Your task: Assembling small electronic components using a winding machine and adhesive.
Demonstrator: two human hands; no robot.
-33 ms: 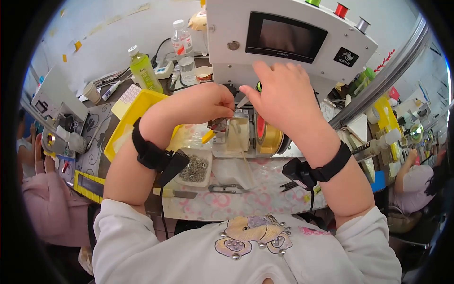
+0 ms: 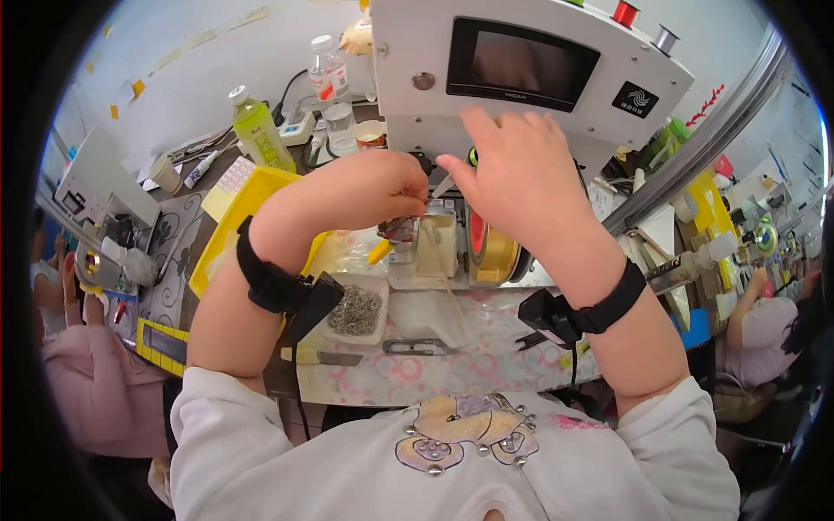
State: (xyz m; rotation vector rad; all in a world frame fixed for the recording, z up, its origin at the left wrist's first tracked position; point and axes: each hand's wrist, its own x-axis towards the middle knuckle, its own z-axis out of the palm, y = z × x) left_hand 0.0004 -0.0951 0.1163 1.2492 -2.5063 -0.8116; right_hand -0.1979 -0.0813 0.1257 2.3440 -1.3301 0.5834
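Observation:
My left hand (image 2: 382, 187) is bent inward over the bench machine, thumb and fingers pinched together. What it pinches is too small to make out; a small metal fixture with a yellow lever (image 2: 380, 252) lies just below it. To the right, my right hand (image 2: 519, 165) reaches forward palm down, thumb apart from the fingers. Its fingertips are partly hidden. Beneath this hand stands a gold spool (image 2: 493, 252) with a red face. A thin pale pointed piece (image 2: 443, 185) slants between the two hands under the thumb.
A white machine housing (image 2: 417, 43) with a dark screen (image 2: 521, 65) rises behind. At left are a yellow bin (image 2: 211, 252) and a green drink bottle (image 2: 261, 135). A white tray (image 2: 380, 326) of small metal pieces, a knife (image 2: 334, 357) and pliers (image 2: 413, 346) lie nearer. People sit at both sides.
The whole view has shifted very slightly. Both hands keep the same pose and place at the machine.

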